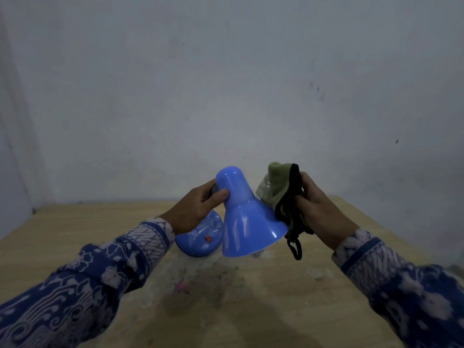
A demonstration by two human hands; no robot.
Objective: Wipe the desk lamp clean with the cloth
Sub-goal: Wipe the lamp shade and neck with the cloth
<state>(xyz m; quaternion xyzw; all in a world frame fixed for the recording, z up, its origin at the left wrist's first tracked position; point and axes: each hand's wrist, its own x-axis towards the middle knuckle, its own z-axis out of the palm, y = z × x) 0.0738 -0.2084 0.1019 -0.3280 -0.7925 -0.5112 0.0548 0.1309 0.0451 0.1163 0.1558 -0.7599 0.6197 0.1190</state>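
Gripping the narrow upper neck of the blue lamp shade (247, 217), the left hand (195, 209) has its thumb laid across the front of the shade and its fingers curled behind, so its grip is closed on the lamp. The shade is tilted, with its rounded top toward the wall (226, 84) and its wide open mouth facing down toward the desk (75, 234) and the camera. Behind and to the left of the shade, the round blue lamp base (200, 237) rests on the desk, and a small red switch (208, 238) shows on its top. Part of the base is hidden by the left wrist.

The right hand (319, 207) is held up just beside the right edge of the shade, its grip closed around a bunched cloth (278, 187). The cloth is olive green with black trim, and a black loop of it hangs down below the hand. The cloth lies against or very near the flared rim of the shade; exact contact cannot be told.

Both forearms wear blue and white patterned sleeves (100, 272). The wooden desk top shows dusty pale smudges and a dark shadow in the middle.
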